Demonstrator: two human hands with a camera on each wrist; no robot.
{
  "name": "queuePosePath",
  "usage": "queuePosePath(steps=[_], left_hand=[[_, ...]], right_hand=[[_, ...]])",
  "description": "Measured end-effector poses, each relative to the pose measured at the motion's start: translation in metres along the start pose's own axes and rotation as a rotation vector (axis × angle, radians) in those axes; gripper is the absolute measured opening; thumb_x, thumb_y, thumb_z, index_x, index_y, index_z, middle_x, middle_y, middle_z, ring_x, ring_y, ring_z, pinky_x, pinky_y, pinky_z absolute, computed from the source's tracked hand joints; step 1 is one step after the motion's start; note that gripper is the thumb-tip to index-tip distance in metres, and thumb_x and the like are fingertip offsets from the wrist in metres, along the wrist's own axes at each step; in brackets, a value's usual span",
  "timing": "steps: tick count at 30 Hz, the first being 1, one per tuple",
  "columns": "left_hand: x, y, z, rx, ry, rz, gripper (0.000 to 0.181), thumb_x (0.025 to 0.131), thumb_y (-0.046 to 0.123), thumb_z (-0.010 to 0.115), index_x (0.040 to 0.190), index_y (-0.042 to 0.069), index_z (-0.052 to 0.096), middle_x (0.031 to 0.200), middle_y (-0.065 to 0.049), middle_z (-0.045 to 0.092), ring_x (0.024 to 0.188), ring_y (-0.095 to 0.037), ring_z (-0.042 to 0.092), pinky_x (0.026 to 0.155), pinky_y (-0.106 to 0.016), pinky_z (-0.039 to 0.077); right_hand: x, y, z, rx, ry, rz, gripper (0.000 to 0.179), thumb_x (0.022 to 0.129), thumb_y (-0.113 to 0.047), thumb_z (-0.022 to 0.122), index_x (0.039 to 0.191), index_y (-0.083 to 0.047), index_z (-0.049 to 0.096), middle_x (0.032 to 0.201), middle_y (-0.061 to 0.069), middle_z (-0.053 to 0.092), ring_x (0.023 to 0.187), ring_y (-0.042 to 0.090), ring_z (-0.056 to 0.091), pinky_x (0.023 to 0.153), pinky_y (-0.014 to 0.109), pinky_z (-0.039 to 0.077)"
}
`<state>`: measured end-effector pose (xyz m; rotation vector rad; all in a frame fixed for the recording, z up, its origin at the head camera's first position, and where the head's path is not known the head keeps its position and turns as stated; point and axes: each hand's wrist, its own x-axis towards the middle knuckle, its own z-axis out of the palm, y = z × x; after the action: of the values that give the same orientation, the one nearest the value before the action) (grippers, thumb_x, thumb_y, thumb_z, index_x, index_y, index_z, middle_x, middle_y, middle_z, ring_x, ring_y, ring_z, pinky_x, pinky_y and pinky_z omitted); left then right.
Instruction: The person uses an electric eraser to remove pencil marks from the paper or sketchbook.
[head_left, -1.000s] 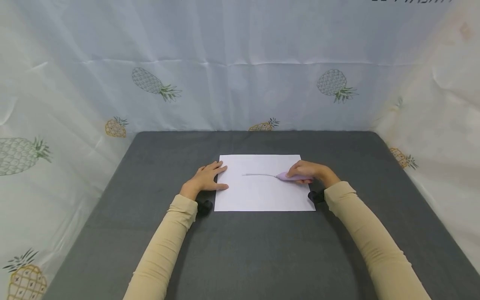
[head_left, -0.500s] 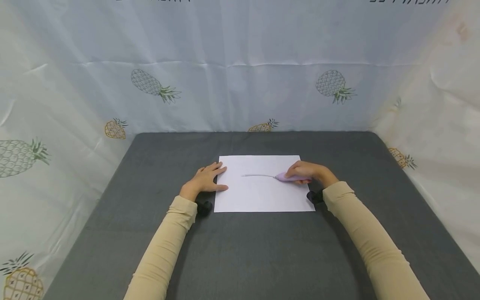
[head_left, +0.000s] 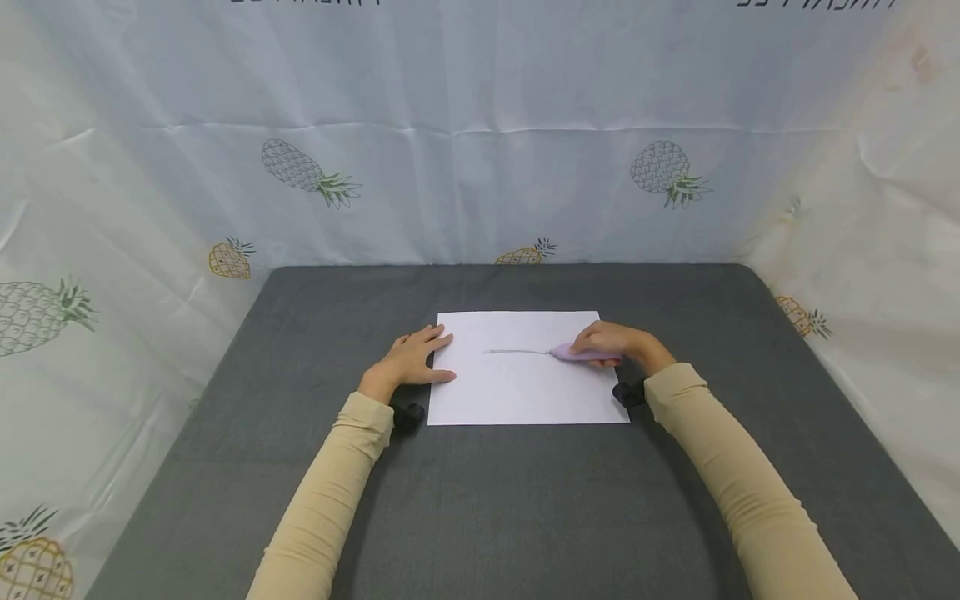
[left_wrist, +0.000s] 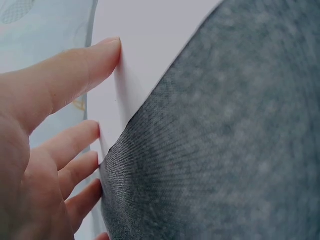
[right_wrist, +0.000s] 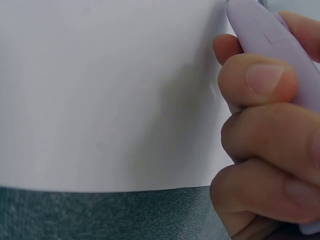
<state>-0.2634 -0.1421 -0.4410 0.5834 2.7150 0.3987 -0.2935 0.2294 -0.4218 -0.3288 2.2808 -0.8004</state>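
Note:
A white sheet of paper [head_left: 517, 392] lies on the dark grey cloth. My left hand [head_left: 408, 358] rests at its left edge, fingers spread, thumb and fingertips on the paper. In my right hand [head_left: 611, 340] I grip a lavender utility knife [head_left: 567, 353], its small metal tip pointing left at the sheet. From that tip a thin grey line [head_left: 513, 351] runs left across the upper middle of the paper. In the right wrist view the fingers [right_wrist: 260, 80] curl round the knife's handle [right_wrist: 265, 35], and its tip is out of frame.
Dark grey cloth covers the table [head_left: 495, 508] around the paper. White curtains [head_left: 480, 183] printed with pineapples hang behind and at both sides. A black wrist device [head_left: 408, 417] sits under the left wrist, another device [head_left: 628, 393] under the right.
The head view has shifted very slightly. Both hands, the knife, the line and the paper stay practically where they were.

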Motion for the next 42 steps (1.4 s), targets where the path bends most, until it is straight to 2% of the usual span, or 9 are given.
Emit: queuePosePath(steps=[22, 35, 42], left_hand=[[-0.0009, 0.0013, 0.0008, 0.006, -0.012, -0.008, 0.079, 0.090, 0.050, 0.059, 0.153, 0.015, 0.026, 0.164, -0.011, 0.017, 0.153, -0.034, 0.013, 0.122, -0.061, 0.010], [-0.0005, 0.0021, -0.0001, 0.003, -0.011, -0.002, 0.079, 0.090, 0.050, 0.059, 0.153, 0.015, 0.027, 0.164, -0.011, 0.017, 0.153, -0.033, 0.013, 0.122, -0.061, 0.011], [-0.0005, 0.0010, 0.0000, 0.000, -0.003, 0.000, 0.079, 0.091, 0.049, 0.059, 0.153, 0.014, 0.027, 0.164, -0.012, 0.017, 0.153, -0.034, 0.013, 0.122, -0.061, 0.011]], right_hand=[[-0.0020, -0.0014, 0.0015, 0.018, -0.007, 0.007, 0.030, 0.096, -0.027, 0.050, 0.094, -0.002, 0.066, 0.053, -0.005, 0.047, 0.041, 0.005, 0.037, 0.043, 0.019, 0.035], [-0.0006, -0.0024, 0.0016, -0.008, -0.004, 0.023, 0.031, 0.096, -0.028, 0.049, 0.098, -0.003, 0.066, 0.055, -0.005, 0.048, 0.041, 0.006, 0.038, 0.044, 0.019, 0.037], [-0.0006, -0.0030, 0.0002, -0.012, -0.002, -0.005, 0.032, 0.096, -0.028, 0.050, 0.100, 0.000, 0.065, 0.054, -0.005, 0.047, 0.041, 0.005, 0.038, 0.044, 0.019, 0.036]])
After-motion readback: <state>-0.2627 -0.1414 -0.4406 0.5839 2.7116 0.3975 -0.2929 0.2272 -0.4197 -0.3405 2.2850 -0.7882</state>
